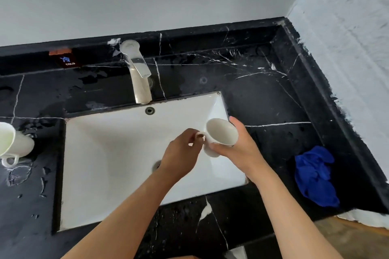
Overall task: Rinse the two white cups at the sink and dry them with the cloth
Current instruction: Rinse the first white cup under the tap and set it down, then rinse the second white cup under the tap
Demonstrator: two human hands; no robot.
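Over the right side of the white sink point(109, 153) I hold one white cup point(221, 132), tipped with its mouth toward me. My right hand point(240, 149) wraps around the cup's body from the right. My left hand point(181, 153) pinches its handle on the left. A second white cup point(14, 143) lies tilted on the wet black counter at the far left, handle toward me. The blue cloth point(315, 174) lies crumpled on the counter to the right of the sink.
A silver faucet point(139, 73) stands behind the sink with no water running. The black marble counter point(263, 94) is wet on the left. White walls close in at the back and right. A "COLD" label point(69, 61) sits at the back left.
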